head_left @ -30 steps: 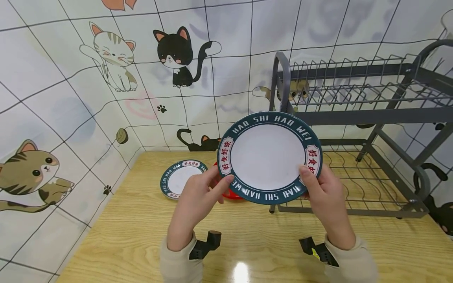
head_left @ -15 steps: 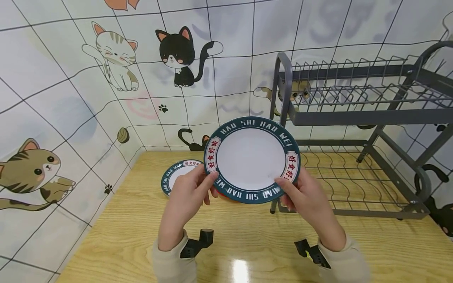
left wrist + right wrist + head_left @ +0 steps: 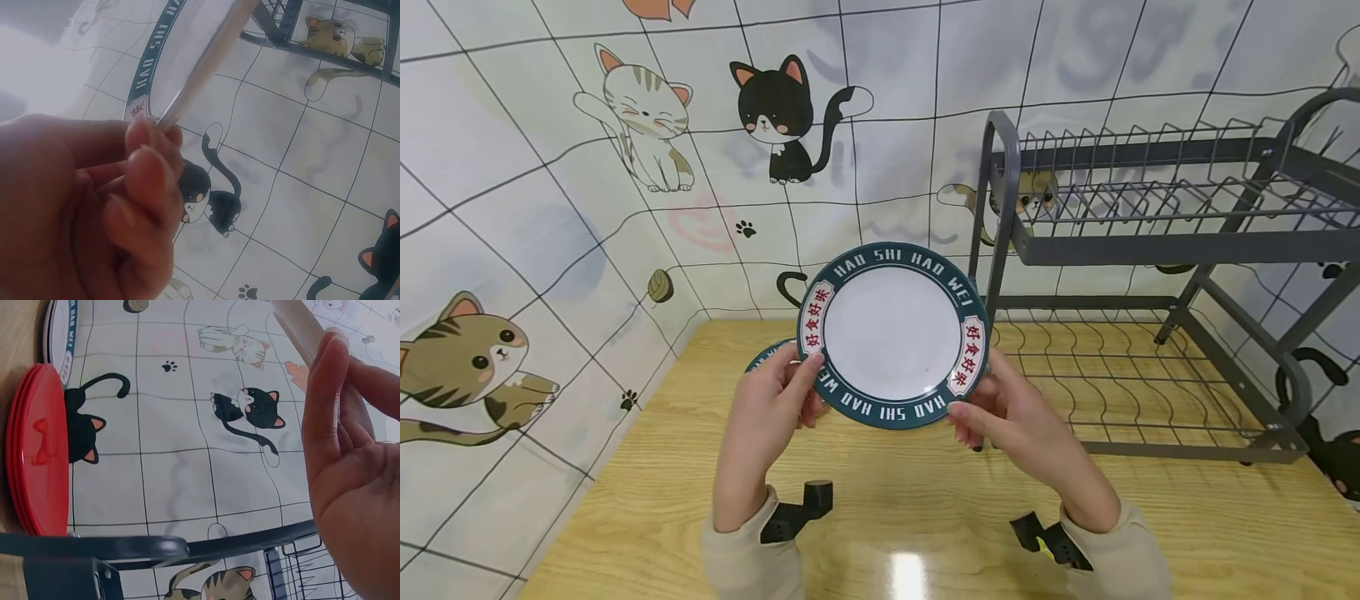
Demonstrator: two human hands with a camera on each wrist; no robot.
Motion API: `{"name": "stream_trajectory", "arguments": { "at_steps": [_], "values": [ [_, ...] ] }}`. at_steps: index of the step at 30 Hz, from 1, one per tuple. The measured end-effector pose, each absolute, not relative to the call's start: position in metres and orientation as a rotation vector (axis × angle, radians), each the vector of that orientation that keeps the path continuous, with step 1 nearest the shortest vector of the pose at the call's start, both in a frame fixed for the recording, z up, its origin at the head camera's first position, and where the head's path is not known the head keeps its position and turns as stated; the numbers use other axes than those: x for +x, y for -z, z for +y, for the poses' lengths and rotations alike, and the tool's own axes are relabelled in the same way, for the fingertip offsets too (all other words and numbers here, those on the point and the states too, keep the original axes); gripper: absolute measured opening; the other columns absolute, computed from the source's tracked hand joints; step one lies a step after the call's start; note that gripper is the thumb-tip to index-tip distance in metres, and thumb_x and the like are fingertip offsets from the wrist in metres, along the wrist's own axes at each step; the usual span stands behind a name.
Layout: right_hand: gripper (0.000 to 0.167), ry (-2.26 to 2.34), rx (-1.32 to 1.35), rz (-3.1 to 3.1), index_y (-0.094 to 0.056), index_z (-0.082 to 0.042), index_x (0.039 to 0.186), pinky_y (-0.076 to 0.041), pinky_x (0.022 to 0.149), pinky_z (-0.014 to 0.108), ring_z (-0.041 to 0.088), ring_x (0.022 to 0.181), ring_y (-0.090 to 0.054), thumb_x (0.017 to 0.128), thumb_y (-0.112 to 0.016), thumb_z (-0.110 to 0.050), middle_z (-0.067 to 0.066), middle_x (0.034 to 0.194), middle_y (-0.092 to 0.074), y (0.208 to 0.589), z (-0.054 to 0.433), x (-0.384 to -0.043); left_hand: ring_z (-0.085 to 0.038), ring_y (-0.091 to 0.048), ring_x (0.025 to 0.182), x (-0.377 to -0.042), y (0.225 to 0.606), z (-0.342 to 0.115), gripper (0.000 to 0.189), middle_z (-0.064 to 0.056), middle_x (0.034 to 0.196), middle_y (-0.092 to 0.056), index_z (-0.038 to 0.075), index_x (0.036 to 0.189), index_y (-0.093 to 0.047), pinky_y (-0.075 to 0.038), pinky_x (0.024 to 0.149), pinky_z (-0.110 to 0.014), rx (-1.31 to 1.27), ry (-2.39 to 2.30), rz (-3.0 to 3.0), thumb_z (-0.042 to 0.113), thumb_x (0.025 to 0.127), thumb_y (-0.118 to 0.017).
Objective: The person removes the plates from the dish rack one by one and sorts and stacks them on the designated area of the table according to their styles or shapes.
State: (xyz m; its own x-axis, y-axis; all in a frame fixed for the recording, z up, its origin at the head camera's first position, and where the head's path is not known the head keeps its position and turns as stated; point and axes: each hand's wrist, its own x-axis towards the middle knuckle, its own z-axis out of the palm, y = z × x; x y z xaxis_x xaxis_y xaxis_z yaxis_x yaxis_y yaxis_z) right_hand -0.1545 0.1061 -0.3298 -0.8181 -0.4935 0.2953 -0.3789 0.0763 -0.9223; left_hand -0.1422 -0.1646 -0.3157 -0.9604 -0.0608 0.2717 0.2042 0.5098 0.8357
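Observation:
Both hands hold up a white plate (image 3: 892,333) with a dark green lettered rim, tilted so its face shows in the head view. My left hand (image 3: 763,408) pinches its lower left rim, thumb on the front and fingers behind. At the lower right rim, my right hand (image 3: 1018,417) grips it in the same way. Each wrist view shows the plate nearly edge-on between thumb and fingers. Behind it, a similar green-rimmed plate (image 3: 766,357) lies on the table, mostly hidden. The right wrist view also shows a stack of red plates (image 3: 40,450), which the held plate covers in the head view.
A grey two-tier dish rack (image 3: 1157,250) stands at the right on the wooden table (image 3: 880,500). Its upper tier has wire slots and its lower tier is a wire shelf. A cat-patterned wall covering (image 3: 887,125) rises behind and at the left.
Both hands have moved left with the plate, away from the rack. The plate now covers the red plates and more of the green-rimmed plate on the table.

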Motion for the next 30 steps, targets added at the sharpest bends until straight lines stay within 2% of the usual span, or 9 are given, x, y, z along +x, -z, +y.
{"name": "stream_trajectory", "arguments": {
  "at_steps": [5,12,21,30],
  "values": [
    [0.055,1.869,-0.963,2.175,-0.023,-0.022,0.134,-0.049,0.051,0.037,0.026,0.060,-0.056,0.090,-0.053,-0.009,0.010,0.080,-0.062,0.341,0.101,-0.163,-0.021,-0.052,0.047,-0.144,0.317,-0.170,0.033,-0.008,0.059,-0.053,0.015,0.091,-0.054,-0.043,0.042,-0.029,-0.047,1.423,-2.487,0.048,0.087,-0.047],
    [0.045,1.894,-0.885,2.211,-0.029,-0.014,0.129,-0.050,0.053,0.034,0.027,0.059,-0.054,0.090,-0.052,-0.006,0.011,0.078,-0.061,0.337,0.081,-0.161,-0.022,-0.051,0.050,-0.145,0.321,-0.177,0.035,-0.008,0.062,-0.052,0.017,0.102,-0.054,-0.044,0.045,-0.029,0.064,1.321,-2.500,0.048,0.088,-0.044],
    [0.043,1.944,-0.727,2.272,-0.034,-0.010,0.127,-0.051,0.055,0.035,0.029,0.060,-0.055,0.089,-0.054,-0.007,0.014,0.078,-0.058,0.339,0.058,-0.166,-0.021,-0.053,0.050,-0.150,0.327,-0.186,0.036,-0.009,0.063,-0.051,0.015,0.102,-0.053,-0.047,0.048,-0.030,0.179,1.311,-2.492,0.047,0.090,-0.043],
    [0.049,2.011,-0.602,2.284,-0.036,-0.023,0.132,-0.052,0.055,0.034,0.024,0.060,-0.059,0.088,-0.057,-0.022,0.014,0.081,-0.061,0.364,0.038,-0.191,-0.021,-0.051,0.047,-0.156,0.332,-0.195,0.038,-0.009,0.060,-0.051,0.014,0.103,-0.054,-0.043,0.043,-0.028,0.281,1.288,-2.449,0.047,0.090,-0.041]
  ]
}}
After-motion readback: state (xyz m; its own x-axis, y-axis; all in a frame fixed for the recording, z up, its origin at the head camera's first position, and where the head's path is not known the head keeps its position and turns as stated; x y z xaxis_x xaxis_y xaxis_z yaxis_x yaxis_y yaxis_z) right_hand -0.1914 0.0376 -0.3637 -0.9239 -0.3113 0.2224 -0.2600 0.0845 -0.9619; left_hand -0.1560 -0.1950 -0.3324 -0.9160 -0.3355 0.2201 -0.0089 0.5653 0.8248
